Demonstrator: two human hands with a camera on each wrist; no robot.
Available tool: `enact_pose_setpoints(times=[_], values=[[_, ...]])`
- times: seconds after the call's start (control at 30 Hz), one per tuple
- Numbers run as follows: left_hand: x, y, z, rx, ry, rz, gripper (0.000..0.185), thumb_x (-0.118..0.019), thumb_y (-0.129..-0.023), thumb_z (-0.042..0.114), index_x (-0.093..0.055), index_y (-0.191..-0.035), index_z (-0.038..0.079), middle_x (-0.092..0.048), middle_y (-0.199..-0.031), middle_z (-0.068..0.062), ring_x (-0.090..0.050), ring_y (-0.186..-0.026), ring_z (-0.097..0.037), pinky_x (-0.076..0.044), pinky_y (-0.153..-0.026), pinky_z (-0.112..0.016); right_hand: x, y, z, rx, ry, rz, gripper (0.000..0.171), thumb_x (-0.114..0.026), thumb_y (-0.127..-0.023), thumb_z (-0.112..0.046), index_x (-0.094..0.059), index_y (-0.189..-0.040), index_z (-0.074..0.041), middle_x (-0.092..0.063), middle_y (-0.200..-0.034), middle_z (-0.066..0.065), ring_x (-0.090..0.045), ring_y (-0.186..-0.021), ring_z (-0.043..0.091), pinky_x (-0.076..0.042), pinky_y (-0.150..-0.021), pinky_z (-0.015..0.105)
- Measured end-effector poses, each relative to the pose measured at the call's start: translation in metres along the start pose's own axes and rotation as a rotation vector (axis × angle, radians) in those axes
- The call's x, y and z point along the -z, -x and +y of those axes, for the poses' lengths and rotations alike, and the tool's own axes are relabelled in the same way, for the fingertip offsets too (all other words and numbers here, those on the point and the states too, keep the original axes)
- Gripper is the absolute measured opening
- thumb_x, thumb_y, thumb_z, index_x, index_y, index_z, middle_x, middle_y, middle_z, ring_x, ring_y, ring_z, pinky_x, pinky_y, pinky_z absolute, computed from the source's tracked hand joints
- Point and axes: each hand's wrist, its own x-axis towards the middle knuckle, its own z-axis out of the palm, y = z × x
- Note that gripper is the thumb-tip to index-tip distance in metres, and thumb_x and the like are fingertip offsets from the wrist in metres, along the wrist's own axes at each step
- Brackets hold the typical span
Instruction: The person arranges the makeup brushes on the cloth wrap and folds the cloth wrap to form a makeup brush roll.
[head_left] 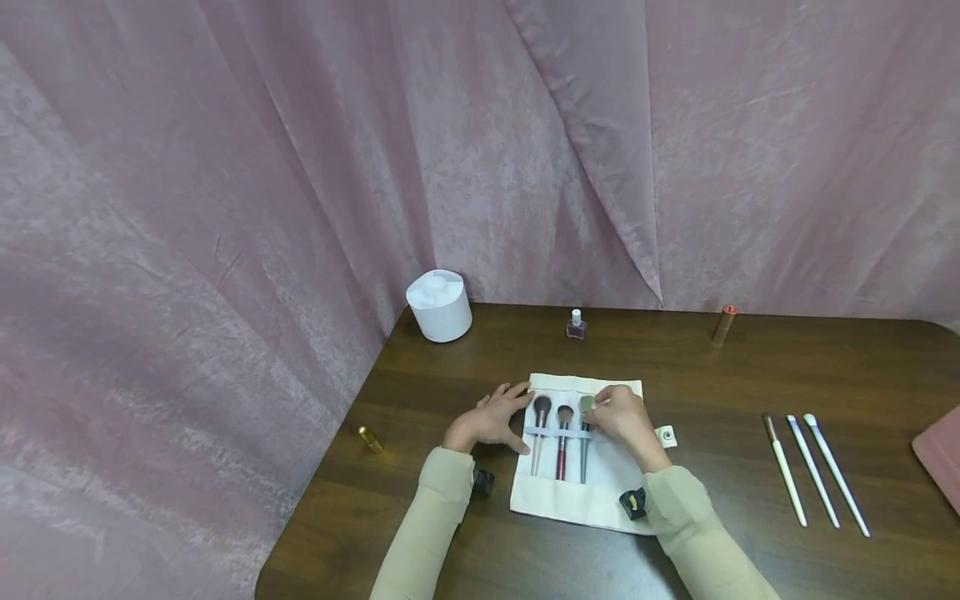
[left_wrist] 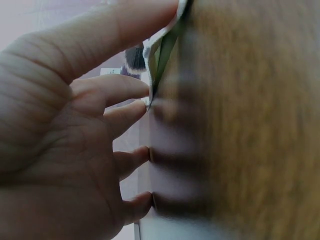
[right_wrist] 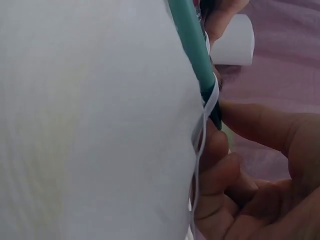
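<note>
A white cloth brush roll point(head_left: 562, 500) lies unfolded on the table, with an elastic band point(head_left: 555, 432) across its middle. Two makeup brushes, one dark-headed with a pale handle point(head_left: 536, 450) and one with a red handle point(head_left: 561, 460), sit under the band. To their right is a green makeup brush point(head_left: 584, 458), also through the band; my right hand point(head_left: 626, 419) pinches it near its head. In the right wrist view its green handle point(right_wrist: 192, 40) passes under the band beside my fingertips. My left hand point(head_left: 491, 419) touches the roll's left edge with fingers spread.
Three slim brushes point(head_left: 813, 471) lie to the right, near a pink item point(head_left: 945, 458) at the table's edge. Along the back stand a white round container point(head_left: 441, 312), a nail polish bottle point(head_left: 576, 327) and a brown tube point(head_left: 723, 327). A gold tube point(head_left: 371, 439) lies at left.
</note>
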Motion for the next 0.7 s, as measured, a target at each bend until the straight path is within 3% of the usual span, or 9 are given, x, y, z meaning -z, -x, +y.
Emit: enact_pose_setpoints(times=[0.3,0.7], values=[[-0.0009,-0.0010,-0.0001,0.008,0.008,0.003,0.096,-0.089,-0.079,0.025,-0.037,-0.158,0.015,-0.018,-0.168,-0.001,-0.009,-0.154,-0.032,-0.015,-0.119,-0.059,0.0000,0.0048,-0.0028,0.058,0.097,0.007,0.033,-0.080,-0.076,-0.008,-0.067,-0.101,0.010,-0.067,-0.071,0.008,-0.060,-0.069,0.023,-0.045,-0.060,0.031],[-0.0004,0.0004,-0.0002,0.004,0.001,-0.004,0.096,-0.089,-0.080,0.025,-0.036,-0.159,0.015,-0.017,-0.168,0.000,-0.008,-0.154,-0.032,-0.015,-0.119,-0.059,0.0026,0.0062,-0.0024,0.064,0.129,-0.016,0.033,-0.083,-0.076,-0.008,-0.067,-0.099,0.010,-0.066,-0.077,0.011,-0.059,-0.071,0.025,-0.046,-0.062,0.033]])
